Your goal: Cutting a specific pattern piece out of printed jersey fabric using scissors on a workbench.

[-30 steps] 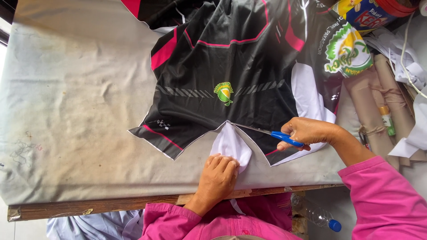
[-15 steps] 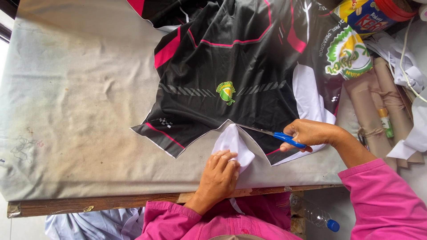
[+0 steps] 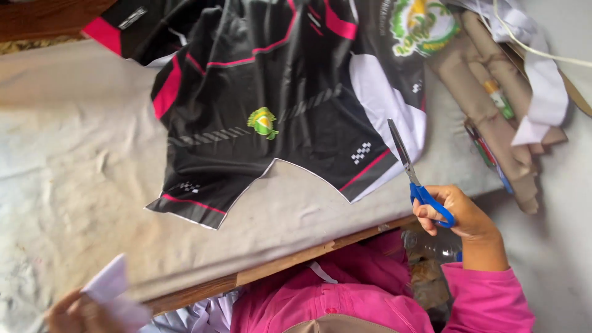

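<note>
Scissors (image 3: 414, 174), blue-handled, sit clamped in the right hand (image 3: 459, 213) with blades raised just clear of the black printed fabric's (image 3: 271, 123) notched edge on the table (image 3: 74, 185), while the left hand (image 3: 77, 311), well apart, pinches a white offcut (image 3: 111, 290).

Printed fabric (image 3: 277, 117): black, pink stripes, white panel at right, small checker marks, green-yellow emblem at centre. Scissors (image 3: 419, 179): blue handles, grey blades. Surface (image 3: 80, 166) cover: pale grey, stained. Sleeve (image 3: 487, 302): pink. Offcut (image 3: 111, 290) near left: white.
</note>
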